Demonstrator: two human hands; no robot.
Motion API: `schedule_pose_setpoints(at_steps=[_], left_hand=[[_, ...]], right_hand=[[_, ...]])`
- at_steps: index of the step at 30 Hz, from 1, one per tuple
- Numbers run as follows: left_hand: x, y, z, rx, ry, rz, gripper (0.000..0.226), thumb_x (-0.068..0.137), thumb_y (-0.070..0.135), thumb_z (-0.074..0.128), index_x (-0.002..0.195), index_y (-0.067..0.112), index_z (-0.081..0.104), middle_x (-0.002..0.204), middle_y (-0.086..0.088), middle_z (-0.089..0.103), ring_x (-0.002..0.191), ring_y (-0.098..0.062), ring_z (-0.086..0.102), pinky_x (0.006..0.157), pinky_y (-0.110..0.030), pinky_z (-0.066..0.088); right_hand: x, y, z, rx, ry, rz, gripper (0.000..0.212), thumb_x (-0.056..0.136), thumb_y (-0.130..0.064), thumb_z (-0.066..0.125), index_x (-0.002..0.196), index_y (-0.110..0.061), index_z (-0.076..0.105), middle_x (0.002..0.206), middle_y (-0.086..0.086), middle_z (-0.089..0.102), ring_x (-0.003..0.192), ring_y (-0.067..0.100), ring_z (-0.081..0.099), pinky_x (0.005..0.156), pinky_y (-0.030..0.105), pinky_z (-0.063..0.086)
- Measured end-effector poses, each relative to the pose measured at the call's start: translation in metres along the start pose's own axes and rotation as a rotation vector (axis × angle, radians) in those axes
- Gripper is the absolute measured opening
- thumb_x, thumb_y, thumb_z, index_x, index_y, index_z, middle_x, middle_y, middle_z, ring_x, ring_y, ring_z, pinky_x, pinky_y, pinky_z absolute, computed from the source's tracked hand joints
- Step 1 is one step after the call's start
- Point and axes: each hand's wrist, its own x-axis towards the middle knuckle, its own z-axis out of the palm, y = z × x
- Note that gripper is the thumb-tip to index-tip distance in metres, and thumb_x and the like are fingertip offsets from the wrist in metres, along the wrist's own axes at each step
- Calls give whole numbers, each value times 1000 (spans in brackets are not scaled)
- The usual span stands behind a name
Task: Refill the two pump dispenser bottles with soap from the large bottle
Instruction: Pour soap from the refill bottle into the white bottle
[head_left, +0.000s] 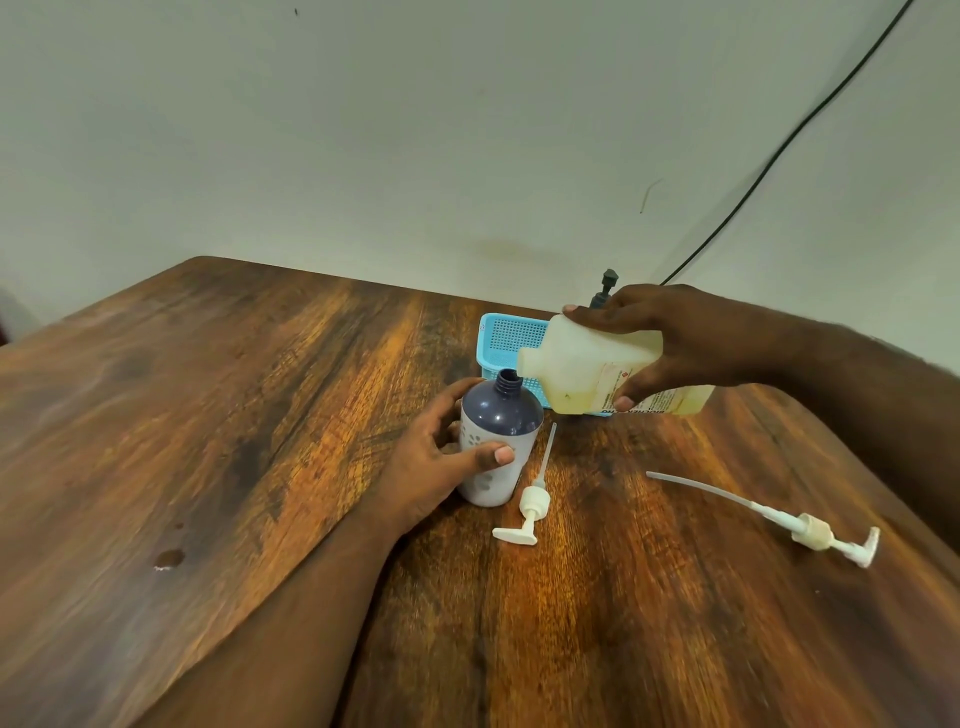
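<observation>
**me:** Forearms up front, then the two loose pumps on the wooden table (218, 415): short pump (527, 512) just right of the purple dispenser bottle (497, 441), long pump (779, 519) well off to the right. My left hand (441, 462) is wrapped around that bottle, which stands upright with its neck open. My right hand (675, 348) grips the large bottle (587, 374), tipped so its mouth sits just beside the open neck.

**reply:** Any tips?

**me:** I'd say line up the mouths, tilt slowly and brace the base. Count: one big bottle, two pumps, one open dispenser, plus a dark pump top (605, 288) poking up behind the blue basket (511, 345), probably the second.
</observation>
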Motion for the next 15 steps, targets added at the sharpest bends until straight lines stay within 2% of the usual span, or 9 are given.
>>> schedule_pose_setpoints(at_steps=[3, 6, 12, 15], left_hand=[[0, -2, -1, -3, -4, -1, 77, 67, 34, 84, 134, 40, 47, 125, 18, 59, 112, 3, 56, 84, -16, 51], [0, -3, -1, -26, -12, 9, 73, 69, 27, 83, 133, 36, 48, 125, 15, 60, 110, 4, 58, 82, -13, 51], [0, 0, 0, -26, -7, 14, 78, 65, 31, 80, 136, 32, 46, 124, 15, 60, 106, 9, 57, 79, -8, 50], [0, 0, 1, -26, -3, 12, 78, 65, 32, 80, 136, 34, 46, 124, 17, 58, 108, 6, 57, 77, -8, 50]], right_hand=[[0, 1, 1, 1, 2, -2, 90, 75, -44, 73, 147, -41, 18, 128, -4, 45, 111, 9, 41, 75, 8, 38], [0, 1, 0, 6, 6, -1, 90, 76, -42, 74, 147, -42, 19, 131, -6, 44, 113, 9, 40, 72, 7, 39], [1, 1, 0, -34, 16, -9, 92, 75, -39, 76, 145, -44, 16, 131, -2, 44, 116, 13, 42, 76, 8, 38], [0, 2, 0, -30, 19, -10, 92, 75, -40, 76, 144, -45, 16, 131, -2, 45, 116, 13, 42, 77, 10, 40]])
